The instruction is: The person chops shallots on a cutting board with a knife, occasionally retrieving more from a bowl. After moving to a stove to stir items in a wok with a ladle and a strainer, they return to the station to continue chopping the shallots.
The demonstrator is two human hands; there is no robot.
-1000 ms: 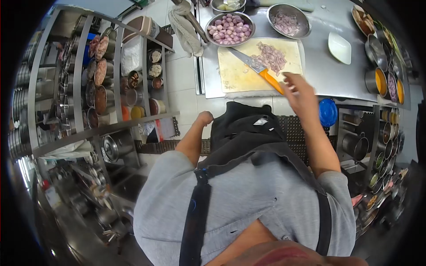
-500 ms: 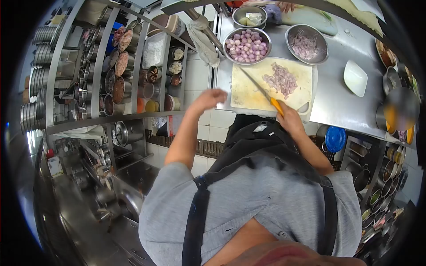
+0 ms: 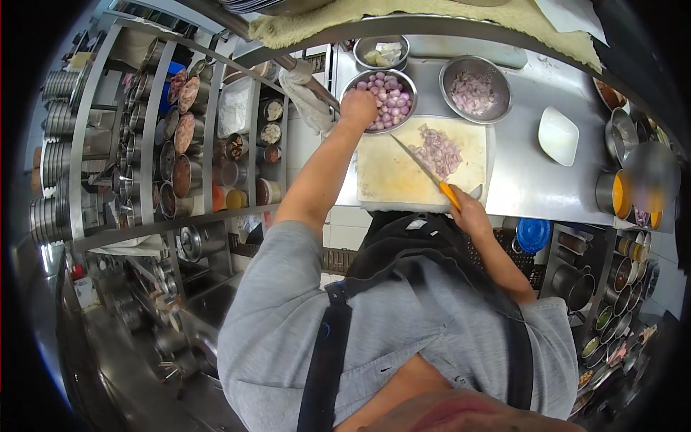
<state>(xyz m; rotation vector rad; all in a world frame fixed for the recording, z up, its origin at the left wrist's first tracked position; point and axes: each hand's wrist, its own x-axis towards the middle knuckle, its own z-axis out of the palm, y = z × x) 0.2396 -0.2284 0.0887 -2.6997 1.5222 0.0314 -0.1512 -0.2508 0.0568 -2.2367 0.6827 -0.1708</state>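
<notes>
While the right hand's (image 3: 471, 214) grip is closed round an orange-handled knife (image 3: 448, 191), tip slanting far-left across the chopping board (image 3: 389, 183), the left hand (image 3: 359, 108), nearer, dips among shallots (image 3: 394, 102) in the steel bowl (image 3: 414, 95) beyond; fingertips hidden, can't tell if that grip is closed.

"Left hand (image 3: 358, 108)?"
"Moved. One second ago: lowered, off the counter's (image 3: 525, 180) near left corner. Now: inside the shallot bowl (image 3: 414, 108), at its left rim."
"Right hand (image 3: 471, 214)?"
"Formerly loose over the handle; now closed round it, at the near edge of the board (image 3: 392, 180)."
"Knife (image 3: 427, 168)?"
"Tip shifted rightward from the board's far left corner; blade, formerly flat, now nearly edge-on."
"Chopped shallots (image 3: 440, 150)?"
"Formerly spread against the blade; now a tighter heap."
</notes>
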